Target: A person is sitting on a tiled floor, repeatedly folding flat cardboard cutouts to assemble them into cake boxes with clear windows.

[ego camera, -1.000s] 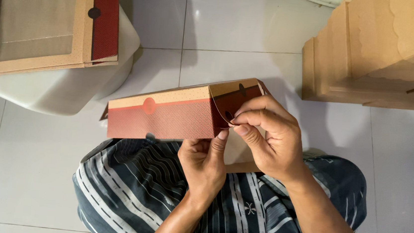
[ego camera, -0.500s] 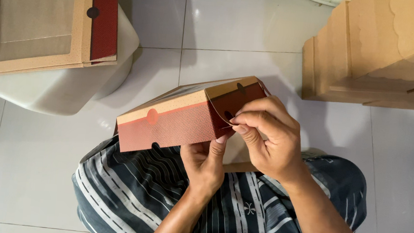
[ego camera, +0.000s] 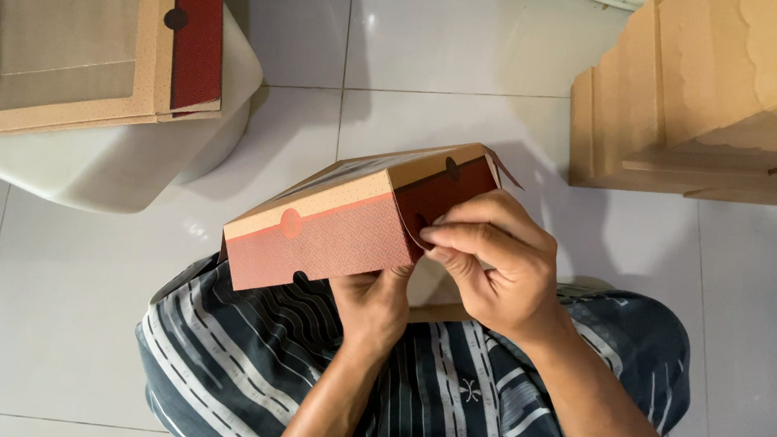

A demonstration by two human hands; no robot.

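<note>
- Right hand (ego camera: pixel 497 261), centre right of the frame: fingers curled and pinched onto the dark red end panel of the cardboard box (ego camera: pixel 351 220); thumb and fingertips pressed against that end, apparently to seat a tab or flap there.
- Left hand (ego camera: pixel 371 306), lower centre: closed from beneath around the box's lower edge, fingers mostly hidden under it; judged a supporting grip, to steady the box against the right hand's pressing.
- Box held raised above the lap at frame centre, tan top face tilted upward, red patterned side toward the camera; tilt probably chosen to bring the worked end within view.
- Compared with the frame one second earlier: box rotated, left end lower and nearer, end panel more exposed; right-hand pinch kept at the same end; left-hand position beneath nearly unchanged.
- Striped cloth (ego camera: pixel 448 392) across the lap directly below both hands.
- Flat window-fronted box (ego camera: pixel 76 37), tan with red border, upper left, resting on a white stool (ego camera: pixel 131 168); unchanged.
- Stack of tan cardboard pieces (ego camera: pixel 727 98), upper right, on the white tiled floor (ego camera: pixel 71 313); unchanged.
</note>
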